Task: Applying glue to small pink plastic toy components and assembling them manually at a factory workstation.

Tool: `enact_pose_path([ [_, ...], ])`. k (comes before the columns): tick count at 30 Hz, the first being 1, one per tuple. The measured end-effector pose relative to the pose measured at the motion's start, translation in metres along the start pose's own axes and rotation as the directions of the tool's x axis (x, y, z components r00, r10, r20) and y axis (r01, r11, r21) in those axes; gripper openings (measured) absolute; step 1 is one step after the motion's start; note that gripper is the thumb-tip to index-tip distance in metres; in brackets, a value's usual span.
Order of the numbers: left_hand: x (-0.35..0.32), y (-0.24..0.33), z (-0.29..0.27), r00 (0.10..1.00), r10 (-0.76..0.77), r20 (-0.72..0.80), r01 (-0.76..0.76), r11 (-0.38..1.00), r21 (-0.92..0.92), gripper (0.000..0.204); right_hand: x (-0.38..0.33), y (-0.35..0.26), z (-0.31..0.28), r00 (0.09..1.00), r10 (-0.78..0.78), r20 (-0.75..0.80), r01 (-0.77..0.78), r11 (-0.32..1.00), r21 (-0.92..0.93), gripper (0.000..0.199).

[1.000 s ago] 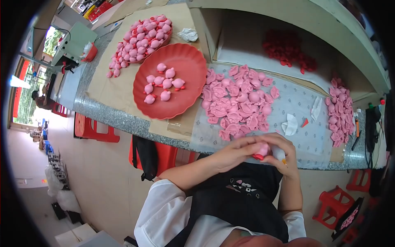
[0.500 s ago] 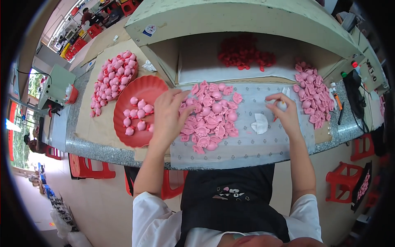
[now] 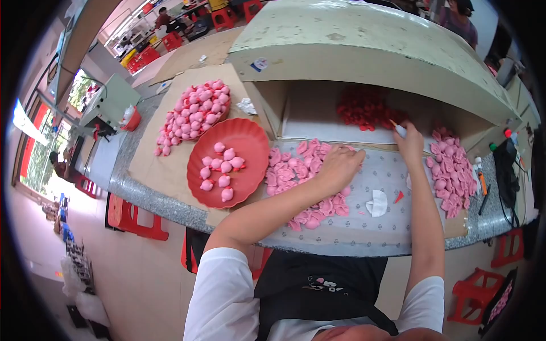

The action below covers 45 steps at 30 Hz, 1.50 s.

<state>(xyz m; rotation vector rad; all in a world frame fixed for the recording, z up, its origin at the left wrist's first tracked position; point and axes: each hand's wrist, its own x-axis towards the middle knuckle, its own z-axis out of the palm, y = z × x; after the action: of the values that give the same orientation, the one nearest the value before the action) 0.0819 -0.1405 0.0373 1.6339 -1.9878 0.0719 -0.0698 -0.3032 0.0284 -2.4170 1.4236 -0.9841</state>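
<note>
At the far left a pale green machine [image 3: 112, 103] stands with a small red basket [image 3: 133, 120] beside it, and a red stool [image 3: 126, 217] sits below the speckled counter [image 3: 162, 200]. On brown paper lies a heap of rounded pink pieces with red parts [image 3: 199, 109]; a crumpled white scrap [image 3: 246, 106] is just right of it. The red scalloped plate [image 3: 254, 170] comes next, near the heap, with a loose group of pink figures [image 3: 226, 167] in it.

Right of the plate, folded pink pieces [image 3: 284, 170] spread over a patterned sheet [image 3: 341, 243]. The left hand [image 3: 339, 169] is over them, fingers bunched; whether it pinches anything cannot be told. Its forearm crosses in front and hides part of the spread.

Behind, a pale green shelf unit [image 3: 364, 63] overhangs a shaded pile of red pieces [image 3: 364, 111]. The right hand [image 3: 410, 146] grips a white tube [image 3: 400, 131], its orange tip at that pile's right edge. A white paper scrap [image 3: 376, 203] and a red scrap [image 3: 399, 196] lie left of the right forearm.

Farther right are another pink pile [image 3: 452, 173], an orange marker [image 3: 482, 183] and a dark bundle [image 3: 506, 173].
</note>
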Motion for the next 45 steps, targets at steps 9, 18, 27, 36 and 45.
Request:
enact_pose_path([
  [9, -0.043, 0.034, -0.057, 0.859, -0.378, 0.344, 0.324, -0.118, -0.939, 0.012, -0.098, -0.061, -0.082, 0.993, -0.088, 0.081, 0.008, 0.726, 0.687, 0.013],
  [18, -0.09, 0.074, -0.018, 0.786, -0.531, 0.317, 0.239, -0.212, -0.947, 0.018, -0.181, -0.096, -0.085, 0.932, 0.064, 0.356, -0.344, 0.459, 0.819, 0.018],
  [27, -0.1, 0.088, -0.005, 0.844, -0.525, 0.105, 0.189, 0.108, -0.976, 0.02, -0.196, -0.097, -0.078, 0.908, 0.136, 0.397, -0.417, 0.388, 0.822, 0.025],
  [36, -0.092, 0.093, -0.026, 0.897, -0.43, -0.101, 0.181, 0.566, -0.804, 0.02, -0.192, -0.107, -0.078, 0.845, 0.189, 0.501, -0.527, 0.135, 0.839, 0.02],
  [45, -0.099, 0.1, -0.036, 0.885, -0.465, -0.035, 0.219, 0.48, -0.85, 0.015, -0.209, -0.112, -0.079, 0.934, 0.172, 0.312, -0.352, 0.313, 0.882, 0.016],
])
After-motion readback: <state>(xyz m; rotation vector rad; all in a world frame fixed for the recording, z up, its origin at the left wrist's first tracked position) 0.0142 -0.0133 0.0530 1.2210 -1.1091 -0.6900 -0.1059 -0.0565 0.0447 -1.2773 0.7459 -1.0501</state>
